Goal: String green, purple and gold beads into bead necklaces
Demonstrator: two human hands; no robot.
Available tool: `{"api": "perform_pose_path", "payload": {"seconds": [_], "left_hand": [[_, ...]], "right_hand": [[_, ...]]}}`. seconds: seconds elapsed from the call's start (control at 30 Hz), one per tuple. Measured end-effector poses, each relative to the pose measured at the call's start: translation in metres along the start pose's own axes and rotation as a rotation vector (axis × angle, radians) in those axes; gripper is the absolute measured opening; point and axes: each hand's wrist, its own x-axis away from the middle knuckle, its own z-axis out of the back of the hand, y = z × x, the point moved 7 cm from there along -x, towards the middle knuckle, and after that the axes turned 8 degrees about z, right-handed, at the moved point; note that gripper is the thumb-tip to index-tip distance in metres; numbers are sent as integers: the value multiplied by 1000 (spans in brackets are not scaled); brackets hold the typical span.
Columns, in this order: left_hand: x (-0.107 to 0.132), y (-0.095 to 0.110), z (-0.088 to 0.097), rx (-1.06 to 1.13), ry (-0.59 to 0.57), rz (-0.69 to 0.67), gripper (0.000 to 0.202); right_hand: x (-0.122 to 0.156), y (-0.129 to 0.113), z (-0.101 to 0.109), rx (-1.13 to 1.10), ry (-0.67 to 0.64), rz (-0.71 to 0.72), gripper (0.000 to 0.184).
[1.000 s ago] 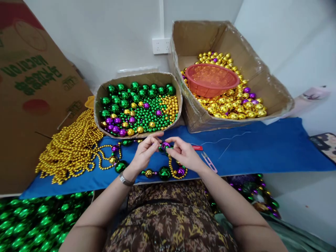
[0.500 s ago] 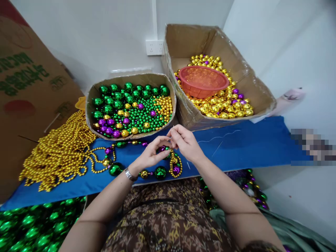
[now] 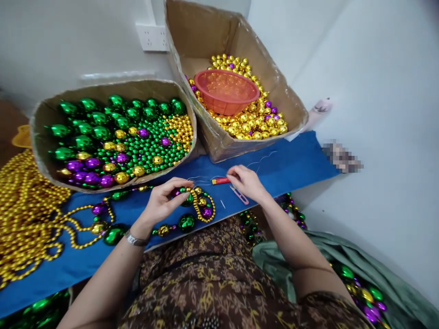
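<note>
My left hand pinches a green and purple bead at the end of a bead string of green, gold and purple balls lying on the blue cloth. My right hand hovers low over the cloth with its fingers pinched together. A thin thread runs from them toward the held bead. A small red item lies just by its fingertips, and pink snips lie under the hand.
A cardboard box of green, purple and gold beads stands behind my left hand. A bigger box holds gold beads and an orange basket. Gold bead strands pile at the left. More beads lie on green fabric.
My right hand moved from beside the left hand out to the right, down by the red item and snips. The left hand kept hold of the bead. The view swung right.
</note>
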Motion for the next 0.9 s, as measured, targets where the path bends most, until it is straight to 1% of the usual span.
{"api": "perform_pose_path", "payload": {"seconds": [0.07,0.1,0.13,0.17,0.2,0.27,0.33,0.37,0.43,0.5,0.53,0.57,0.63,0.7,0.8,0.9], "left_hand": [[0,-3,0,33,16,6,27],[0,-5,0,50,21,8,29],[0,-6,0,68,25,11,30],[-1,-7,0,88,33,17,31],[-1,-8,0,110,41,22,32],[-1,-10,-1,147,47,37,35],[-1,-12,-1,176,43,54,38],[-1,-13,-1,188,39,62,39],[-1,-15,-1,208,27,73,40],[-1,-16,-1,224,11,77,42],[0,-16,-1,231,1,79,43],[0,-16,-2,240,-10,81,44],[0,-17,-3,266,-36,92,45],[0,-17,-3,290,-54,111,46],[0,-16,-2,304,-60,128,46],[-1,-13,-3,303,-74,125,45]], "right_hand": [[24,30,-7,250,-191,-97,17],[35,42,-11,337,-254,-149,21],[45,51,-15,395,-290,-189,26],[52,57,-18,428,-303,-214,28],[57,60,-20,442,-302,-226,26],[61,60,-20,442,-285,-218,18],[57,50,-18,365,-250,-174,22],[54,42,-18,256,-228,-147,25],[45,21,-21,-103,-194,-106,29],[35,-3,-30,-490,-195,-104,35],[30,-15,-36,-616,-208,-106,37],[24,-27,-40,-689,-225,-98,37],[12,-48,-47,-712,-256,-46,34],[1,-62,-50,-665,-277,27,30],[-8,-73,-53,-632,-312,97,29],[-11,-79,-56,-612,-350,140,28]]}}
